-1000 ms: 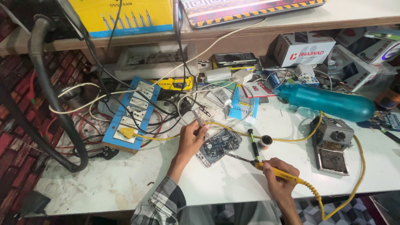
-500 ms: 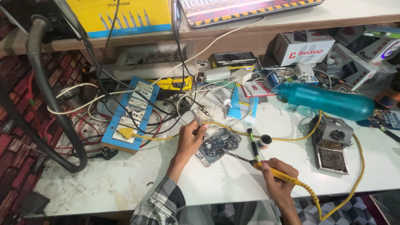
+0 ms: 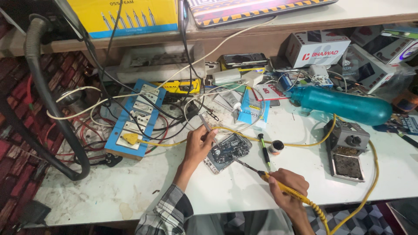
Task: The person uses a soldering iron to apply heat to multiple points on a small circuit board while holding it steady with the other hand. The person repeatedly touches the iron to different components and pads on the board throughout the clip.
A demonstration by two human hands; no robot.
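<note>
Holding tweezers closed in my left hand, I press the circuit board at table centre; my right hand grips the yellow soldering iron. A screwdriver and flux pot crowd three o'clock, the blue socket board nine.

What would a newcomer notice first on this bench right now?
Probably the opened device with its circuit board at the centre, steadied by the left hand while the right hand points a yellow soldering iron at it. Next, the teal bottle lying at right, and the blue socket board at left.
</note>
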